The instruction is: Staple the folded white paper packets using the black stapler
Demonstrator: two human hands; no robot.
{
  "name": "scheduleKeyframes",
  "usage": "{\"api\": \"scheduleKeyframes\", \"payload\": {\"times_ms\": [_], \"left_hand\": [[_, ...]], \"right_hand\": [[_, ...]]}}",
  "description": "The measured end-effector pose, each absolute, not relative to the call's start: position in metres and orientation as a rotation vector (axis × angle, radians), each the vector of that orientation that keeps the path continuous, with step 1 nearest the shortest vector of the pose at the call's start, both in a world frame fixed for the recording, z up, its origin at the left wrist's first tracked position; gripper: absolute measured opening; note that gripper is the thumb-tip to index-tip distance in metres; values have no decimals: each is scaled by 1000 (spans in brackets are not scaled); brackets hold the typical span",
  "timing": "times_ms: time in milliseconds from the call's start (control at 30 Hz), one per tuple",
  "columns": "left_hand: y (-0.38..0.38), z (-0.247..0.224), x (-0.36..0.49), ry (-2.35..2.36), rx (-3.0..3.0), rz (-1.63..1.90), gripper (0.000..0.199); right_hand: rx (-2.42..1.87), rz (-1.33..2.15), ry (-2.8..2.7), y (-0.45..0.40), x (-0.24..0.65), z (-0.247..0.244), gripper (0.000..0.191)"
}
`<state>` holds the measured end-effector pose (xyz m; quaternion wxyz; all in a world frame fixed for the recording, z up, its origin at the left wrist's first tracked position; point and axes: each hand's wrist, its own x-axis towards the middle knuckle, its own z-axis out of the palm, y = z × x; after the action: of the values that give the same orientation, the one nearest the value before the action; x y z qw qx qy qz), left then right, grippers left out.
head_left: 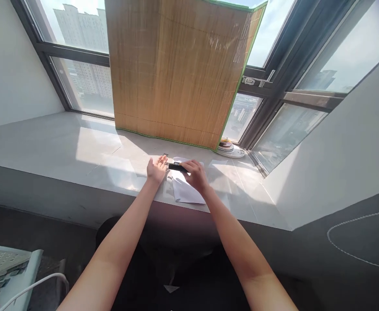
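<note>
1. Black tool (177, 167) sits clasped in the right grip (195, 173), over white paper (187, 190).
2. The left grip (157, 171) is palm up, half open at the tool's tip; contact unclear.
3. Stacked dishes (225, 147) stand on the windowsill (95, 149), contents unclear.

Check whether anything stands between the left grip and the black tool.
Nothing visible does. The right grip holds the black tool, whose end points at the left grip; whether they touch is too small to tell. The paper lies below, on the sill.
</note>
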<state>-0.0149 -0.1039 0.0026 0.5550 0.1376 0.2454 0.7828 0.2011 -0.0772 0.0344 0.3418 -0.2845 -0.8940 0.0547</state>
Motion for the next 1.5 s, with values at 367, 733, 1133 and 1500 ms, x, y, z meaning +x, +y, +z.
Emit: {"api": "scheduleKeyframes", "payload": {"times_ms": [367,733,1133,1500], "left_hand": [[-108,0,-10,564,188,1796,32],[-117,13,-14,406,153,1865,23],[-137,31,-2,364,528,1668,54],[-128,19,-10,382,561,1753,49]], "right_hand": [[-514,-170,-2541,-110,182,30,42],[-1235,434,-1830,-84,217,-11,20],[-942,288,-2136,-90,134,36,14],[-824,254,-2264,-100,110,34,28]]}}
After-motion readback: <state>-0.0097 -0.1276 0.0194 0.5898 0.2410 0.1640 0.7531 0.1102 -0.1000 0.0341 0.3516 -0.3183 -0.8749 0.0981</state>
